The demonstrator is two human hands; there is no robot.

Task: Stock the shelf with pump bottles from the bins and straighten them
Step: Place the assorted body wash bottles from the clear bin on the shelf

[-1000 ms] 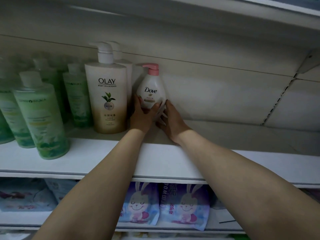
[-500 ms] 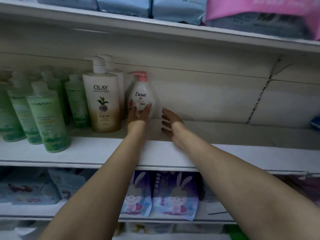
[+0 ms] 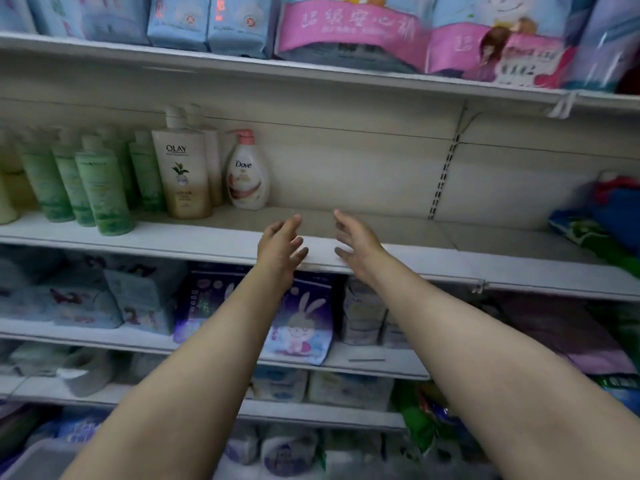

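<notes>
Both hands, left hand (image 3: 281, 244) and right hand (image 3: 353, 241), hover spread and empty below-right of the shelved Dove bottle (image 3: 248, 174), so fetching another bottle from the bins looks next.

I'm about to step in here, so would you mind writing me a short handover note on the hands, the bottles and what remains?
Left hand: open, holding nothing, in front of the shelf edge.
Right hand: open, holding nothing, beside it.
Dove bottle: upright at the back of the shelf, label forward, right of the Olay bottle; green bottles further left.
Done: Dove bottle placed.
Left: the shelf to its right is bare; bins not visible.
</notes>
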